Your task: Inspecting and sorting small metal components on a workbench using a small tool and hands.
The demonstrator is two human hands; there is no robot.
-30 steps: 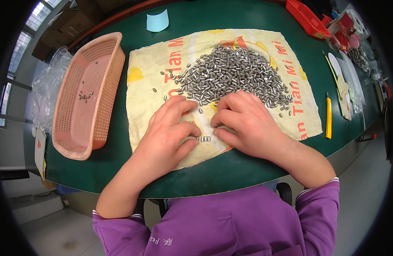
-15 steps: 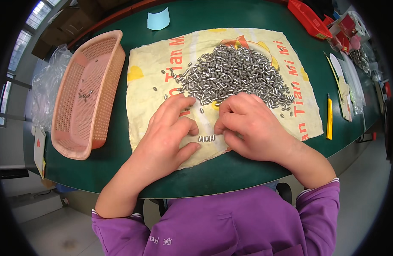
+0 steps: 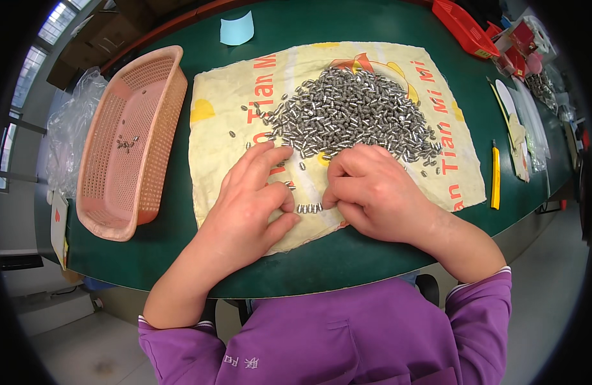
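A short row of small ribbed metal barrel-shaped pieces point(image 3: 309, 208) lies side by side on a cream printed cloth point(image 3: 222, 138). At its left end is my left hand point(image 3: 251, 192), palm down, its bent fingers apart and its thumb and forefinger near the row. One or two loose pieces show beside its fingers. My right hand point(image 3: 379, 196) is curled, with fingertips close against the row's right end; whatever it pinches is hidden. Just beyond both hands spreads a large heap of the same metal pieces point(image 3: 354, 112), with several strays around its edges.
On the left stands a pink plastic basket point(image 3: 174, 96) with a few metal pieces inside, next to a clear plastic bag point(image 3: 68, 135). A yellow cutter knife point(image 3: 496, 176) lies right of the cloth. Farther back are a blue paper point(image 3: 237, 29) and a red tray point(image 3: 463, 31).
The left forefinger has drawn slightly back to the left, and loose metal pieces now show beside it. My right hand's fingers have come in against the row's right end.
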